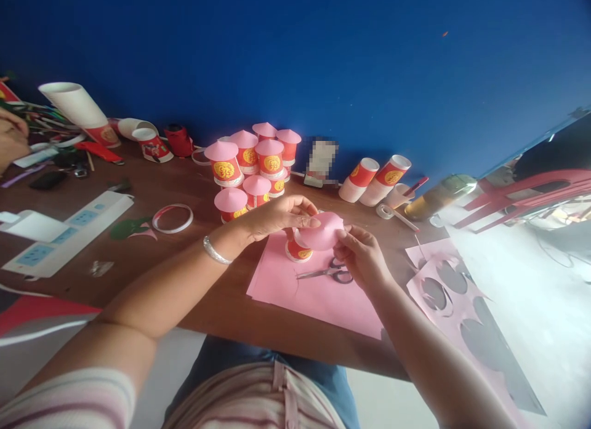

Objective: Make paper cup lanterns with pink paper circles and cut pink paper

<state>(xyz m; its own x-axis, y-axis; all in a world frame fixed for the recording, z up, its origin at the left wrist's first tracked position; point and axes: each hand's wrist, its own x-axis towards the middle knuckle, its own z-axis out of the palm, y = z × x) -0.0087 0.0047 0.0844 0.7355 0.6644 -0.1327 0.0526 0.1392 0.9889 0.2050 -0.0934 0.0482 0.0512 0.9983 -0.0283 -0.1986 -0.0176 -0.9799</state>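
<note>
My left hand (277,216) and my right hand (362,253) both pinch a pink paper cone (323,231) above a small red paper cup (298,250). The cup stands upside down on a pink paper sheet (305,287). Scissors (330,272) lie on that sheet, just below the cone and beside my right hand. A silver bracelet sits on my left wrist. Behind my hands stands a cluster of several red cups capped with pink cones (252,161).
A white power strip (64,232) and a tape ring (172,218) lie at the left. Plain red cups (373,180) lie on their sides at the back right, near a bottle (438,198). Pink paper with round cut-outs (462,306) hangs off the right edge. Another person's hand (12,140) is far left.
</note>
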